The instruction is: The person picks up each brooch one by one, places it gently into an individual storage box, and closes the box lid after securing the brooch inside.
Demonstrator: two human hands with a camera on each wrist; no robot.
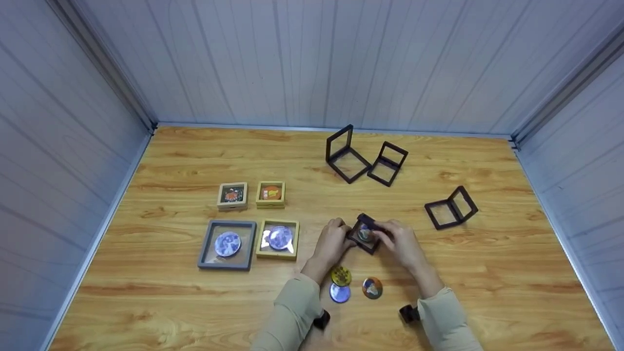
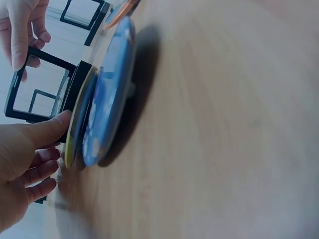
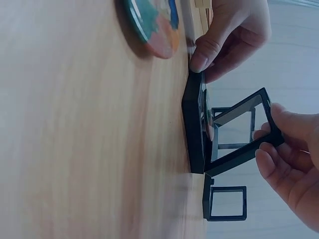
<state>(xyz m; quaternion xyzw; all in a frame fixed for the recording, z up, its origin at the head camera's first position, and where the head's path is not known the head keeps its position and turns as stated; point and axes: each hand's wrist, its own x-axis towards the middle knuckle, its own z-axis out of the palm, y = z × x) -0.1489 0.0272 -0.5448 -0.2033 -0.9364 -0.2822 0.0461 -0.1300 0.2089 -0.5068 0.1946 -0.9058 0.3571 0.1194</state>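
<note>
A small black hinged display frame lies on the table between my hands, its lid tilted partly up. Inside the base is a round coloured badge. My left hand holds the base at its left side, thumb on the rim in the right wrist view. My right hand pinches the lid's raised edge between thumb and fingers. Nearer the body lie three loose round badges: a yellow one overlapping a blue-white one, and an orange-and-green one to their right.
Beyond the hands stand two unfolded black frames, with another black frame to the right. At left are closed frames holding badges: a grey one, a yellow one, a cream one and a small yellow one.
</note>
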